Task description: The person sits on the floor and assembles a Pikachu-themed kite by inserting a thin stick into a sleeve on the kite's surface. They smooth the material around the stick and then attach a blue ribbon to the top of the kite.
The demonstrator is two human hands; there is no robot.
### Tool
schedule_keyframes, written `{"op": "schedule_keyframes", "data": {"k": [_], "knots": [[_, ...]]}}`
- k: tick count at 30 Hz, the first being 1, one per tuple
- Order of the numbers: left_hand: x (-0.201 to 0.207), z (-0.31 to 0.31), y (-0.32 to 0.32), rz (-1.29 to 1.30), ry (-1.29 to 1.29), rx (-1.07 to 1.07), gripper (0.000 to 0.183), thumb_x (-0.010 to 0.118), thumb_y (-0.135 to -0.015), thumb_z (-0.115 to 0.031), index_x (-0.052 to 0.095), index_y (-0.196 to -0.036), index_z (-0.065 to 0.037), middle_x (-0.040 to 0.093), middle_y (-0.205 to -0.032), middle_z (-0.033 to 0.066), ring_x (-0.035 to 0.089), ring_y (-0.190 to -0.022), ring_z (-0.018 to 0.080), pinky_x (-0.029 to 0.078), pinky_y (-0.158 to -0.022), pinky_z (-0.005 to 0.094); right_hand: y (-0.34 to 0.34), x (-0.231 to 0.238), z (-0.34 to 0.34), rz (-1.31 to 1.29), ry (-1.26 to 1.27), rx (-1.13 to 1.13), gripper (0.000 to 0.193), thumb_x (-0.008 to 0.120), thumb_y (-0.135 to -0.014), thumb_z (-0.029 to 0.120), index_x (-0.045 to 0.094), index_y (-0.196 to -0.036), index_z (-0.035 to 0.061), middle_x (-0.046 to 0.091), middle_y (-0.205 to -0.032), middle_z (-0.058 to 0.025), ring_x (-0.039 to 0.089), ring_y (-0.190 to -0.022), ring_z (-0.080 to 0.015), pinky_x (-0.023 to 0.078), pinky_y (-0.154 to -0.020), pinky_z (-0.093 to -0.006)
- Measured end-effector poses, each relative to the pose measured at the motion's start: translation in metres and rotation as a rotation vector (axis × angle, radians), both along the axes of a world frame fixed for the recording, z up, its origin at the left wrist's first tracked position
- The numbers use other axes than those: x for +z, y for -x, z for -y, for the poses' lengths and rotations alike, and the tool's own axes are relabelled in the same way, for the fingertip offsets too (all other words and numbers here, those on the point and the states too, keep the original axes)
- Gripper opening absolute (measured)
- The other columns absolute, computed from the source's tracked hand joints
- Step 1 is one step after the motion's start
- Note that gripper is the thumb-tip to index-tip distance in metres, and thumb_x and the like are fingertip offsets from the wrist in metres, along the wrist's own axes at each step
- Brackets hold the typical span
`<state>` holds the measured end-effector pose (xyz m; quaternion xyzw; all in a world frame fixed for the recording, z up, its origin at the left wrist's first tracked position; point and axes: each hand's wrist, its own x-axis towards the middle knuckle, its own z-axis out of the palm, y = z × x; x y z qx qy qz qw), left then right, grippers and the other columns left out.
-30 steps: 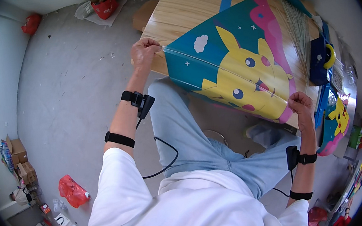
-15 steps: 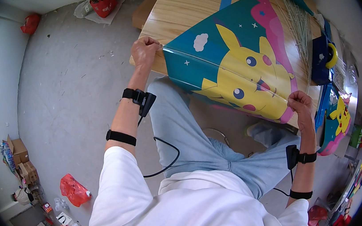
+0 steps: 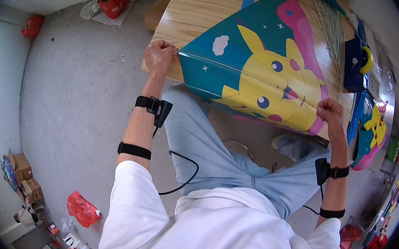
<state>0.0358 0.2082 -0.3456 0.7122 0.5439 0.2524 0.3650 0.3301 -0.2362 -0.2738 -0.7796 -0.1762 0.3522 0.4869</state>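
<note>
A kite (image 3: 232, 64) of teal sheet with a pink scalloped edge and a yellow cartoon animal lies over the table's near edge, part of it hanging down. Straight across its middle runs a thin pale rod (image 3: 248, 76). At the kite's left corner my left hand (image 3: 160, 55) pinches the rod's end between thumb and fingertips. My right hand (image 3: 329, 109) is closed in a pinch at the other end, beside the pink edge. The fingers hide both tips of the rod.
A bundle of thin sticks (image 3: 329, 36) lies on the right of the wooden table (image 3: 201, 6). Beyond it sit a dark blue box (image 3: 352, 65) and a yellow ring (image 3: 365, 61). Another kite (image 3: 372, 129) hangs at the right. Red bags (image 3: 82, 209) and a cardboard box (image 3: 157, 12) stand on the floor.
Hardly anything differs. My right hand has shifted up very slightly, and the whole view has drifted a little; both hands keep their pinches at the two ends.
</note>
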Motion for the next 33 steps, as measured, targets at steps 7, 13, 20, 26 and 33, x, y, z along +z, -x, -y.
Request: {"op": "schedule_keyframes", "data": {"k": [7, 13, 20, 26, 33], "knots": [[-0.001, 0.0, -0.003, -0.067, -0.016, 0.024, 0.01, 0.08, -0.069, -0.012, 0.077, -0.076, -0.005, 0.075, -0.079, 0.0096, 0.071, -0.075, 0.0209, 0.054, -0.071, 0.0349, 0.001, -0.003, -0.001, 0.001, 0.023, -0.005, 0.009, 0.065, -0.082, 0.003, 0.066, -0.091, 0.0013, 0.063, -0.076, -0.0021, 0.053, -0.067, -0.008, 0.039, -0.062, -0.0223], [0.008, 0.005, -0.006, -0.156, -0.025, 0.033, 0.013, 0.081, -0.069, -0.014, 0.077, -0.078, -0.006, 0.075, -0.081, 0.0095, 0.071, -0.077, 0.023, 0.055, -0.072, 0.0356, 0.002, -0.004, -0.003, 0.003, 0.019, -0.01, 0.009, 0.065, -0.083, 0.002, 0.066, -0.091, 0.0008, 0.063, -0.075, -0.0021, 0.052, -0.066, -0.0077, 0.039, -0.061, -0.0224], [0.005, 0.006, -0.008, -0.152, -0.105, 0.063, 0.018, 0.081, -0.071, -0.012, 0.071, -0.084, -0.005, 0.074, -0.089, 0.0117, 0.071, -0.085, 0.0261, 0.055, -0.076, 0.037, 0.001, -0.014, -0.002, -0.012, -0.01, -0.014, 0.006, 0.065, -0.084, 0.001, 0.066, -0.09, 0.0008, 0.062, -0.074, -0.0014, 0.05, -0.064, -0.0062, 0.038, -0.059, -0.0217], [0.004, 0.017, 0.0, -0.11, -0.2, 0.045, 0.017, 0.078, -0.076, -0.01, 0.072, -0.091, -0.003, 0.072, -0.082, 0.0062, 0.068, -0.077, 0.0178, 0.053, -0.073, 0.0303, 0.0, -0.017, -0.008, 0.009, -0.003, 0.003, 0.005, 0.065, -0.084, 0.0, 0.066, -0.088, 0.0016, 0.063, -0.073, -0.0002, 0.05, -0.063, -0.0054, 0.037, -0.057, -0.0217], [0.044, 0.148, -0.011, 0.048, -0.377, -0.536, 0.016, 0.072, -0.079, 0.002, 0.07, -0.095, 0.001, 0.07, -0.096, 0.0128, 0.067, -0.088, 0.0271, 0.053, -0.077, 0.0336, -0.002, -0.026, -0.005, 0.059, 0.008, -0.022, 0.005, 0.067, -0.082, 0.0, 0.067, -0.086, 0.0021, 0.063, -0.071, -0.0001, 0.053, -0.063, -0.0061, 0.039, -0.056, -0.0225]]}}
